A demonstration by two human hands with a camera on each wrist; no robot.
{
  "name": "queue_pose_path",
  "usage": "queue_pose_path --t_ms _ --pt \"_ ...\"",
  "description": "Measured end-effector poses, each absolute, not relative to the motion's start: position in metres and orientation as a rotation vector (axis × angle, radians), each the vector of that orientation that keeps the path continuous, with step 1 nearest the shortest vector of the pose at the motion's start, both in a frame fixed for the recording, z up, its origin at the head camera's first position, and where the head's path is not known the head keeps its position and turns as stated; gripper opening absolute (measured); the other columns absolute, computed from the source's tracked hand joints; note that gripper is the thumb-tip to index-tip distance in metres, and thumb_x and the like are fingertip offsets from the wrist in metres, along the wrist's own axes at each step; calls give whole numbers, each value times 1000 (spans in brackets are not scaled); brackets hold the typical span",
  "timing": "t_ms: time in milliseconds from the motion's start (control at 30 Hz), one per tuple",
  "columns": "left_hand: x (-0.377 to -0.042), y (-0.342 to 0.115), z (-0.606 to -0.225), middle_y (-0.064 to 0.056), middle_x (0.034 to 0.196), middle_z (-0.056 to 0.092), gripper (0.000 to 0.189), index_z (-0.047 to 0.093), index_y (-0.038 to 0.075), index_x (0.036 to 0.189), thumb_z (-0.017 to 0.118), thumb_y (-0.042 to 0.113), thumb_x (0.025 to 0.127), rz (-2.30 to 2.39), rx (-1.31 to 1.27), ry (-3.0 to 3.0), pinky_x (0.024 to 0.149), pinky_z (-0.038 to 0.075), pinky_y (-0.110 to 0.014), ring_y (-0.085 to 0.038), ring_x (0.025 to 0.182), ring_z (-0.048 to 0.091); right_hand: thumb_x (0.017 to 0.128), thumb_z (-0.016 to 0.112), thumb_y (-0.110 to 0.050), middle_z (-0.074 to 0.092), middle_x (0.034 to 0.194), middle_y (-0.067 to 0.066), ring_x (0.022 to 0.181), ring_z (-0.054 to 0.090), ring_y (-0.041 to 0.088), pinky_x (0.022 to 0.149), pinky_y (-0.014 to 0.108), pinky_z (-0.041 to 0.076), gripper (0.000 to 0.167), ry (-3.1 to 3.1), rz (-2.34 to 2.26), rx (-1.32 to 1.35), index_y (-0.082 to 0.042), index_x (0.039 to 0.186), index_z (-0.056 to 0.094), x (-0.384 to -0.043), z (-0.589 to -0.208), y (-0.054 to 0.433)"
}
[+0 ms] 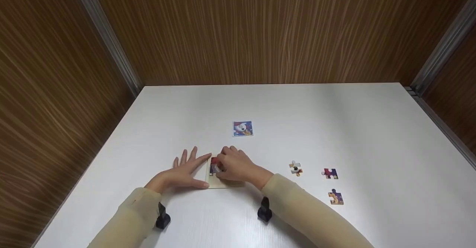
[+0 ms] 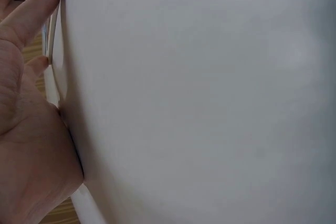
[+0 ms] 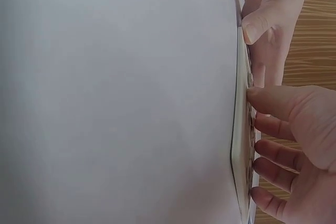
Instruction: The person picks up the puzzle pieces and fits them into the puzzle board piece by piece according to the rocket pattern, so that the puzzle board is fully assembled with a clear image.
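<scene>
My left hand (image 1: 184,171) lies spread at the left of a pale, shallow puzzle tray (image 1: 225,184). Its index fingertip is at the far left corner and its thumb at the near left corner. Bent over the tray, my right hand (image 1: 238,165) grips at a puzzle piece (image 1: 214,169) with thumb and fingertips; the hand covers most of it. In the right wrist view the right hand's thumb (image 3: 270,98) and fingertips come down on the pieces, low in the tray (image 3: 240,145). The left wrist view shows the left hand (image 2: 31,145) against the table.
To the right lie loose puzzle pieces: a white-and-orange cluster (image 1: 296,168), a red-and-purple piece (image 1: 330,173) and a purple-and-orange piece (image 1: 336,197). A small square picture card (image 1: 243,128) lies beyond the tray. Wood-grain panels (image 1: 260,32) border the white table (image 1: 297,110).
</scene>
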State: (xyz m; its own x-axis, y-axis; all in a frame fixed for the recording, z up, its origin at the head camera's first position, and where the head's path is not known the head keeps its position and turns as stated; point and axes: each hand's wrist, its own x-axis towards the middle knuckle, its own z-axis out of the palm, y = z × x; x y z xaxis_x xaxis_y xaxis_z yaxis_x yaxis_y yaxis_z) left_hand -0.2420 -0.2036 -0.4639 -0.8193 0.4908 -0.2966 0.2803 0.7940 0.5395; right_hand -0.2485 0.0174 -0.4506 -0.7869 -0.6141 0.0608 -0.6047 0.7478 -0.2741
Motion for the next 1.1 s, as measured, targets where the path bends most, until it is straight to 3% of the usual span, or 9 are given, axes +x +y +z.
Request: queue_pose_path --t_ms 167,500,667,1100 --pt "-241 -203 -463 -18 151 -19 95 17 32 149 68 59 74 671 576 2558 101 -14 -62 -41 133 -26 81 70 -36 55 100 2 89 47 18 77 37 45 39 2921 -431 -1006 -11 111 65 -249 -452 16" --pt "-242 -204 -465 -18 151 -20 96 16 31 150 67 60 73 677 585 2553 101 -13 -62 -41 132 -26 83 68 -33 55 105 2 92 47 18 74 36 44 25 2888 -359 -1100 -27 107 71 -247 -451 17" --pt "-242 -204 -465 -18 151 -19 95 17 31 149 67 59 74 677 593 2558 101 -14 -62 -41 132 -25 83 68 -34 55 109 4 94 46 19 77 36 43 27 2842 -358 -1128 -25 108 71 -247 -449 20" --pt "-243 -204 -465 -19 151 -20 96 16 31 150 66 61 73 652 589 2565 100 -13 -63 -42 132 -26 86 67 -21 59 96 1 83 50 12 72 26 45 25 2671 -852 -1137 -11 108 70 -252 -440 36"
